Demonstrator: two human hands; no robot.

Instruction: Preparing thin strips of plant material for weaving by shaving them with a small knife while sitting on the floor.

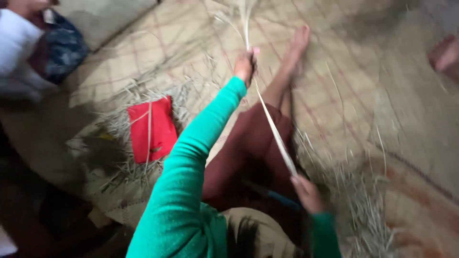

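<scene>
While the left hand [245,64] clenches the pale strip [275,131] at upper centre, the right hand [307,193] pinches its lower end, strip taut between them at mid-frame.

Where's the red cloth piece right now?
In the head view the red cloth lies left of centre on the woven mat, on a heap of loose straw, just left of the green-sleeved arm whose left hand grips the pale strip.
</scene>
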